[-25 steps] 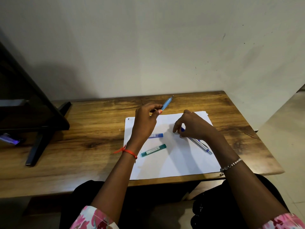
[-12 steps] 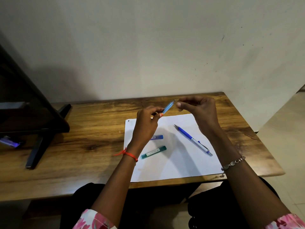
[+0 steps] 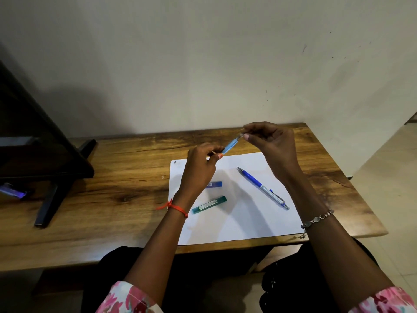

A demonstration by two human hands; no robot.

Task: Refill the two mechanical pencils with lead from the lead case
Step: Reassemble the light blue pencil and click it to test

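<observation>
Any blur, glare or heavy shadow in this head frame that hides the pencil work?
Head view: the light blue pencil between both hands is slightly soft; the dark stand at left sits in deep shadow; the white paper is bright but not blown out; edges bend from the wide-angle lens.

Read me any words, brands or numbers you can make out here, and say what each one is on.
None can be read.
Green lead case: pale label with print, too small and blurred.
Blue lead case: pale label patch by the left hand, unreadable.
Blue mechanical pencil on the paper: no visible text.
</observation>
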